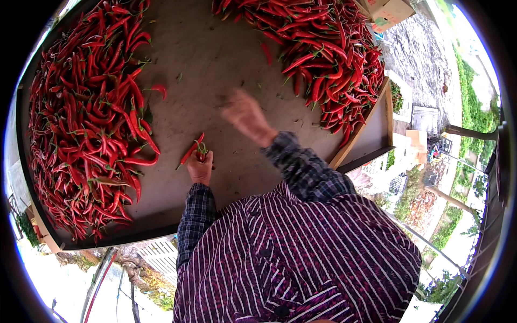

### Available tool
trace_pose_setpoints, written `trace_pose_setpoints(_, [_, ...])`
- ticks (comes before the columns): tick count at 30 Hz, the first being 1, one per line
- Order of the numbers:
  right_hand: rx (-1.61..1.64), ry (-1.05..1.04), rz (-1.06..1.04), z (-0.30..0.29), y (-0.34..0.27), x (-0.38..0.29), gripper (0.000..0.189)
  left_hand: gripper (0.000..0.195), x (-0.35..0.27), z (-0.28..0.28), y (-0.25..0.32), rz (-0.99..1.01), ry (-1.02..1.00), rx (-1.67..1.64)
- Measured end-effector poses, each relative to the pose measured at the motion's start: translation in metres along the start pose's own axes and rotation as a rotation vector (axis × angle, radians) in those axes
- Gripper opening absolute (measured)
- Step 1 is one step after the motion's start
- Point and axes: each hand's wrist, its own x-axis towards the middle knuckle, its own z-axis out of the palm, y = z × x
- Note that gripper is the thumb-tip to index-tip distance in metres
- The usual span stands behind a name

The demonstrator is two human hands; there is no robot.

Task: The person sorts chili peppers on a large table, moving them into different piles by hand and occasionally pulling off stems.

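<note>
My left hand [199, 165] is closed around a few red chili peppers [202, 155], with green stems poking out above the fingers. A red chili [186, 155] slants at its left side. My right hand [244, 113] is blurred over the middle of the brown table surface; whether it holds anything cannot be made out. A large heap of red chilies [97, 121] covers the table's left side. Another heap [323, 52] lies at the upper right. Near the left heap's edge rests a single chili [160, 89], and one more [266, 53] lies beside the right heap.
Low dark rims edge the table [161, 231]. At the right, a wooden strip [359, 123] runs diagonally beside the heap. Beyond the table stand cardboard boxes [389, 15] and a white crate of green produce [400, 97]. Small plant scraps dot the tabletop.
</note>
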Motion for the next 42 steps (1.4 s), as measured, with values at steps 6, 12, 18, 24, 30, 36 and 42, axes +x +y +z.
trace_pose_setpoints(6, [-0.549, 0.664, -0.357, -0.192, -0.042, 0.031, 0.047, 0.021, -0.002, 0.004, 0.001, 0.011, -0.001, -0.005])
trace_pose_setpoints(12, [-0.942, 0.935, -0.1, -0.206, -0.075, 0.1, 0.038, 0.02, -0.002, -0.003, 0.007, 0.056, -0.004, 0.051])
trace_pose_setpoints(18, [-1.076, 0.814, -0.158, -0.205, -0.074, 0.112, 0.043, 0.027, -0.006, 0.003, 0.02, 0.044, 0.013, 0.062])
trace_pose_setpoints(24, [-1.378, 0.4, -0.079, -0.171, -0.054, 0.088, 0.043, 0.025, -0.001, -0.002, -0.001, 0.135, 0.052, 0.163])
trace_pose_setpoints(30, [-0.408, 0.112, -0.005, -0.149, -0.063, 0.047, 0.02, 0.025, -0.001, 0.0, 0.004, 0.07, 0.025, 0.123])
trace_pose_setpoints(36, [0.094, 0.075, 0.16, -0.132, -0.073, 0.021, 0.02, 0.024, 0.001, 0.0, -0.002, 0.028, 0.025, 0.12])
trace_pose_setpoints(42, [0.275, 0.106, 0.139, -0.127, -0.07, 0.013, 0.02, 0.02, -0.001, 0.0, 0.007, 0.049, -0.002, 0.07])
